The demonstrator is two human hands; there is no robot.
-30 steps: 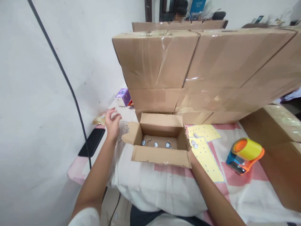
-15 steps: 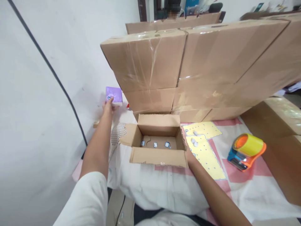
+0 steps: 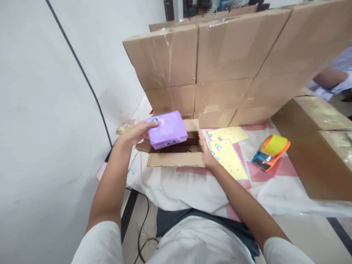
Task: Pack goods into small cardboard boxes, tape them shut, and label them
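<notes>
- White wall runs along the left, with a black cable [image 3: 79,69] slanting down it; a stack of sealed cartons [image 3: 220,62] stands at 12 o'clock on a table covered by a white-and-pink cloth [image 3: 192,187].
- Left hand [image 3: 136,132] is clenched on a purple pack [image 3: 167,129], thumb on top, and holds it over the open small box [image 3: 176,150], covering most of the opening.
- 0.5 s ago that hand was stretched out to 11 o'clock, touching the pack where it lay by the wall; 1 s ago it hovered bare beside the box flap. So the pack has been lifted and carried in over the box.
- The pack is tilted and above the rim, so by my judgement it is not yet seated inside.
- Right hand [image 3: 206,156] stays against the box's right wall at 3 o'clock, as in both earlier frames; it presses rather than wraps, fingers loose, grasping nothing.
- Yellow dotted sheets [image 3: 228,156] lie just right of the box, with a few small white bits on them.
- An orange tape dispenser [image 3: 271,151] sits further out at 3 o'clock.
- Another person's arm [image 3: 328,77] shows at 2 o'clock behind the cartons.
</notes>
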